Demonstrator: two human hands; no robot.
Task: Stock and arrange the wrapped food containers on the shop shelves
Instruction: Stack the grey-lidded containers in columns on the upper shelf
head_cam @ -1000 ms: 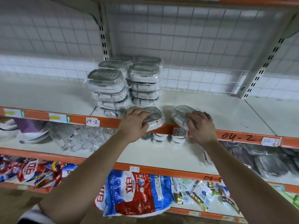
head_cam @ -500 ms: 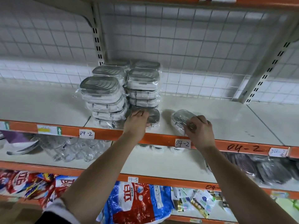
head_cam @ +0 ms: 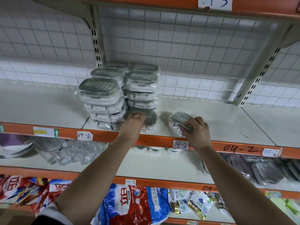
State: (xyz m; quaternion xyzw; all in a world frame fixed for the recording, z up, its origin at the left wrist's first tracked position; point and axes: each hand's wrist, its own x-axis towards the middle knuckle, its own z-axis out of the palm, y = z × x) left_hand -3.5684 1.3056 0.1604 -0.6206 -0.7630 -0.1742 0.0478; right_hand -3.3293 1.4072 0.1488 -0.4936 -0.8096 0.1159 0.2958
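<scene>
The left hand (head_cam: pixel 135 122) reaches over the orange shelf edge (head_cam: pixel 103 135) and lies on the lid of a wrapped flat container (head_cam: pixel 151 118). Its fingers (head_cam: pixel 138 114) are spread across the left part of the lid and only slightly bent. The thumb is hidden, so I cannot tell whether the hand grips the box or merely presses on it. This flat container sits on the upper shelf (head_cam: pixel 219 120) near its front edge. Just left of these fingers stands a tall stack (head_cam: pixel 103 98) of the same wrapped boxes, and directly beyond them rises a second stack (head_cam: pixel 142 85), with more boxes behind both. The right hand (head_cam: pixel 197 130) has its fingers (head_cam: pixel 189 125) curled round the near end of a tilted container (head_cam: pixel 179 118). They pinch its wrapping, and the box slants up away from them, with its far end toward the shelf's back. The two containers are near each other but apart. Below the right-hand fingers a paper label (head_cam: pixel 180 145) reading 04-2 is stuck to the orange edge. Under both forearms, on lower shelves, lie clear glass jars (head_cam: pixel 69 151) and a red and blue bag (head_cam: pixel 134 207).
</scene>
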